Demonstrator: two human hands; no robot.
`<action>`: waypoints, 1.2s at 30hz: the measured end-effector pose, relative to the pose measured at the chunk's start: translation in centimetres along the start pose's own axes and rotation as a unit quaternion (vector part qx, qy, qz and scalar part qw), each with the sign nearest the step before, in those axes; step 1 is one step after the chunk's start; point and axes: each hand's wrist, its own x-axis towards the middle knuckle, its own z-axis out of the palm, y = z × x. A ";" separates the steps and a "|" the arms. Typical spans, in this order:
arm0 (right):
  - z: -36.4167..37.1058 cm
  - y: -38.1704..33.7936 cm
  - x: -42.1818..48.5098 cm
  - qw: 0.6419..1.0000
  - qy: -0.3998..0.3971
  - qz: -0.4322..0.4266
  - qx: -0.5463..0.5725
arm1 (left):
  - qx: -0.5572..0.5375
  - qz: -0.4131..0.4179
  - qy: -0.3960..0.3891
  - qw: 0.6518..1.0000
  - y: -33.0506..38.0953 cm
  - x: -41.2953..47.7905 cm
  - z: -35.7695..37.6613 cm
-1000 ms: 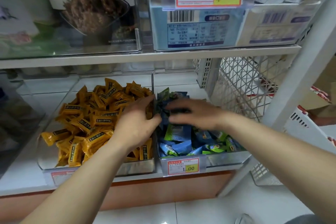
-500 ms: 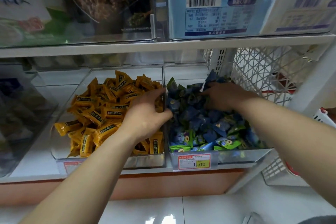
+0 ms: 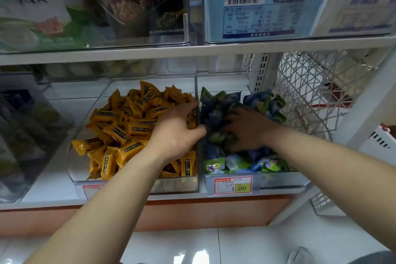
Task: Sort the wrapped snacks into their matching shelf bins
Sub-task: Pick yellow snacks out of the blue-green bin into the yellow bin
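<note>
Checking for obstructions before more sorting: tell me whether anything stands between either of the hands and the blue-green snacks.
Right hand: nothing visible; it lies directly on the blue-green snacks in the right bin. Left hand is over the yellow snacks, and the clear bin wall at its fingertips stands between it and the blue-green pile.

- Your left hand: knuckles up, just left of the bin divider. Fingers reach up to it and the thumb crosses to its right side. Whether it grips cannot be told.
- Your left forearm: bare, rising from the lower left toward the divider.
- Your right hand: palm down, just right of the divider. Fingers are bent and point toward it, tips hidden; any hold cannot be told.
- Your right forearm: bare, entering from the lower right.
- Hands: near each other, not touching.
</note>
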 end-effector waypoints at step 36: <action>-8.2 -8.8 -3.3 0.921 0.286 0.041 0.263 | 0.224 -0.097 0.075 0.967 -6.0 -3.7 -7.7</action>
